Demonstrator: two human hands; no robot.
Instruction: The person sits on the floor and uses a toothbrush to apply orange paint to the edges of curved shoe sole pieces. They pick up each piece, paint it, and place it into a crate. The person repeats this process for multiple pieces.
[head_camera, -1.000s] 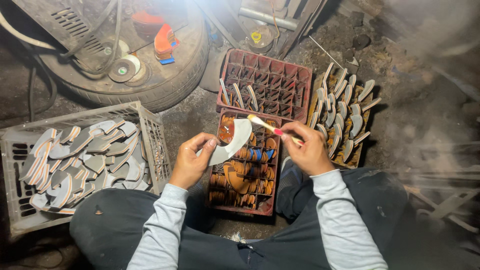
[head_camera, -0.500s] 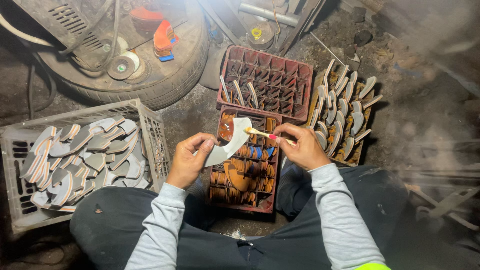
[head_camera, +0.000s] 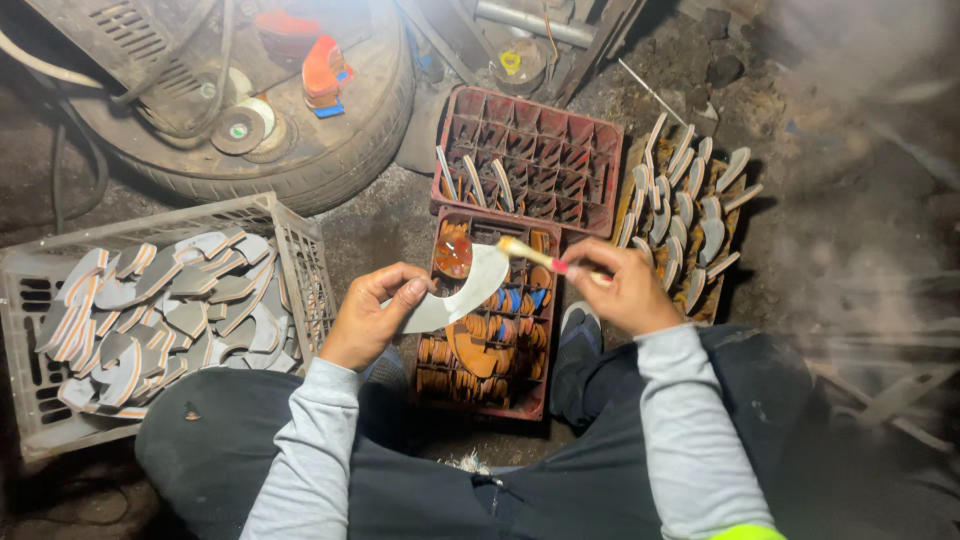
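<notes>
— Starting with the biggest, what lay on the floor?
— A tyre (head_camera: 300, 150) at the far left, a grey crate (head_camera: 290, 260) of curved pieces beside the left knee, and a red crate (head_camera: 520, 400) between the legs.
— And the hands?
— The left hand (head_camera: 375, 315) had its grip closed on a pale curved blade (head_camera: 465, 290) above the red crate; the right hand (head_camera: 620, 290) pinched a small brush (head_camera: 530, 253), bristles touching the blade.

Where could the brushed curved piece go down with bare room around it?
The upper red crate has mostly open cells right of its three pieces. Bare ground lies between the tyre, grey crate and red crates. Crowded: the lower red crate, the grey crate, the right-hand stack.
</notes>
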